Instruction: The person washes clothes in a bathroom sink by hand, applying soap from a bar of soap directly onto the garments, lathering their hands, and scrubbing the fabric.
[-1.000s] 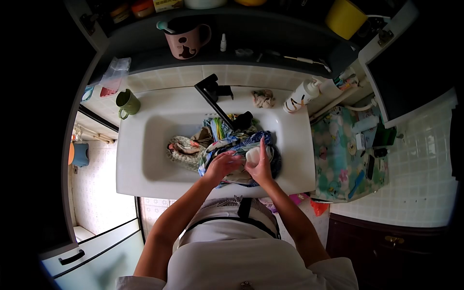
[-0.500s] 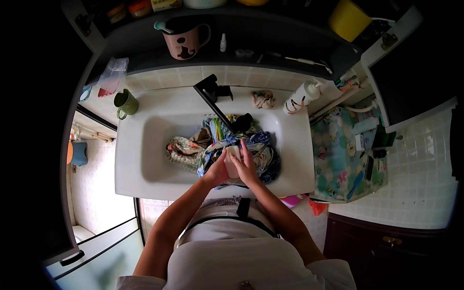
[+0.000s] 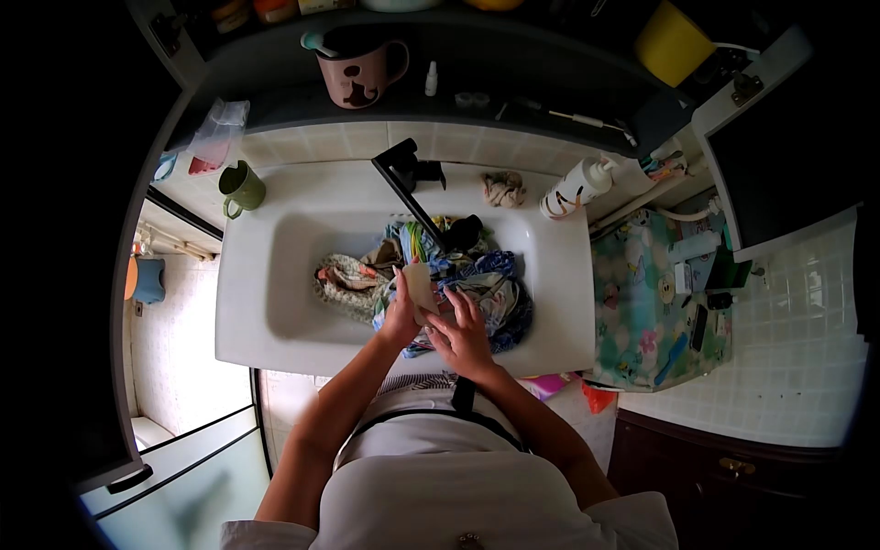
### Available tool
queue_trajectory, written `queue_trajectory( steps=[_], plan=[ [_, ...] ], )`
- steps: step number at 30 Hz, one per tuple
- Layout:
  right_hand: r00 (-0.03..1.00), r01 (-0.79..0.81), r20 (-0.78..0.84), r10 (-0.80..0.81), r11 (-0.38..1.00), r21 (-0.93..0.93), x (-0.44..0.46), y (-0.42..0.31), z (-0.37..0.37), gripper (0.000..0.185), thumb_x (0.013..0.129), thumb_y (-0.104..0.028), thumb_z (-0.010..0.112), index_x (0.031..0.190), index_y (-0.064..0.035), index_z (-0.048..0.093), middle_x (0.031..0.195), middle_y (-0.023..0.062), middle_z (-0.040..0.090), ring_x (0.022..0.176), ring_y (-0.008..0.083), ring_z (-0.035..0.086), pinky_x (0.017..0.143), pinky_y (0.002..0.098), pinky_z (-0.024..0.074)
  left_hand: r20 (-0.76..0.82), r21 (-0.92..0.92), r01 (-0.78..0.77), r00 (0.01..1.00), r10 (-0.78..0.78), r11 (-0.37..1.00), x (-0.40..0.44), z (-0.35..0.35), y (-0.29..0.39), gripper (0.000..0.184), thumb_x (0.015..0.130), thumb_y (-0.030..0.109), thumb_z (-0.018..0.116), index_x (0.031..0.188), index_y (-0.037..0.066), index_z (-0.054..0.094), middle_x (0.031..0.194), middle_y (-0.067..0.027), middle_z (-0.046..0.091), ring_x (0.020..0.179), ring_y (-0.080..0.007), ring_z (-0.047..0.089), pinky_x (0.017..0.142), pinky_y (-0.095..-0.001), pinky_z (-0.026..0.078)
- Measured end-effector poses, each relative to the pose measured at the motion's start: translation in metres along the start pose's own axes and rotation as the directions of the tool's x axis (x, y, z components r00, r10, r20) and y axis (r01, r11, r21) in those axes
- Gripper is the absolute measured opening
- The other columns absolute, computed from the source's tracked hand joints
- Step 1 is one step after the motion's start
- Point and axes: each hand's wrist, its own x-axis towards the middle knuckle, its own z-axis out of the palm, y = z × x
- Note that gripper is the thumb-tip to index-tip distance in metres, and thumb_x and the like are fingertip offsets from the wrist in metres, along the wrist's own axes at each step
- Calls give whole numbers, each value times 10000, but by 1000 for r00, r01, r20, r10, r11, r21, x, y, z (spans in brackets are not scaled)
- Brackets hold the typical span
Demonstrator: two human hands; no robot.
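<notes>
In the head view, the left hand (image 3: 401,312) grips a pale, flat bar (image 3: 421,288), its thumb and fingers along the bar's left side, tilting it so that one broad face shows. The right hand (image 3: 465,339) is open, its fingers parted, with fingertips at the near end of the bar; whether they press on it I cannot tell. Both hands and the bar are above a heap of mixed patterned clothes (image 3: 500,298) in the white sink (image 3: 243,302), the heap filling the middle and right of the basin. A black faucet (image 3: 410,195) rises from the far rim and slants toward the near right, its end over the clothes. On the far rim, right of the faucet, are a crumpled cloth (image 3: 503,190) and then a white pump bottle (image 3: 575,191); a green mug (image 3: 242,188) stands at the far left corner. Beyond, a dark shelf (image 3: 532,69) bears a pink mug (image 3: 348,73) and, just right of it, a small white bottle (image 3: 431,81). To the right of the sink, a patterned cover (image 3: 632,321) carries several small items, among them a blue object (image 3: 676,348).
</notes>
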Motion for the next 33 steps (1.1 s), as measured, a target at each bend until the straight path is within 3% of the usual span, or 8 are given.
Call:
queue_trajectory(
  steps=[10, 22, 25, 28, 29, 31, 33],
  plan=[
    [999, 3, 32, -2, 1000, -28, 2, -5, 5, 372, 826, -155, 619, 1197, -128, 639, 1398, 219, 387, 1286, 424, 363, 1058, 504, 321, 16, 68, -68, 998, 67, 995, -2, 2, -7, 553, 988, 570, 311, 1437, 247, 320, 992, -75, 528, 881, -211, 553, 785, -381, 510],
    [998, 40, 44, -38, 999, -32, -2, -7, 8, 353, 818, -129, 622, 1168, -80, 636, 1425, 256, 340, 1333, 449, 299, 1069, 522, 296, -53, 285, -133, 987, 154, 949, -5, 4, -7, 513, 1014, 518, 272, 1393, 182, 351, 1129, -69, 497, 989, -203, 531, 839, -359, 485],
    [996, 80, 55, -76, 993, -86, -3, -5, 8, 534, 829, -143, 598, 1352, -97, 502, 1451, 243, 328, 1340, 432, 295, 1075, 507, 292, -83, 286, -133, 983, 163, 949, -8, 9, -7, 511, 1012, 521, 278, 1383, 182, 373, 1178, -65, 494, 1036, -203, 524, 895, -356, 463],
    [999, -25, 25, 25, 1000, 3, -4, 0, 16, 536, 833, -143, 587, 1350, -48, 482, 1437, 250, 337, 1338, 442, 294, 1074, 515, 286, 9, 280, -97, 995, 98, 955, 5, -19, -28, 508, 1009, 530, 282, 1380, 199, 383, 1197, -64, 504, 1076, -197, 516, 928, -351, 448],
    [999, -37, 14, 37, 999, -21, -4, 3, 14, 529, 828, -128, 591, 1338, -37, 488, 1441, 249, 333, 1335, 447, 297, 1072, 518, 290, 9, 362, -176, 983, 185, 915, -3, -12, -39, 503, 1005, 538, 284, 1367, 212, 407, 1186, -59, 524, 1076, -191, 523, 942, -341, 442],
    [998, -56, -9, 56, 996, -65, 1, 7, 6, 513, 816, -99, 599, 1312, -16, 500, 1447, 247, 326, 1329, 458, 302, 1066, 524, 297, -75, 249, -139, 984, 162, 959, -5, -4, -38, 522, 999, 554, 288, 1384, 221, 402, 1154, -50, 534, 1053, -191, 535, 917, -346, 461],
    [998, -45, -45, 44, 999, -15, -1, 4, 5, 516, 851, -116, 591, 1347, -35, 478, 1447, 236, 332, 1316, 451, 323, 1063, 520, 302, -43, 196, -87, 994, 97, 977, -8, 3, -16, 539, 993, 568, 291, 1401, 229, 388, 1120, -53, 541, 1017, -198, 552, 891, -359, 479]
  ],
)
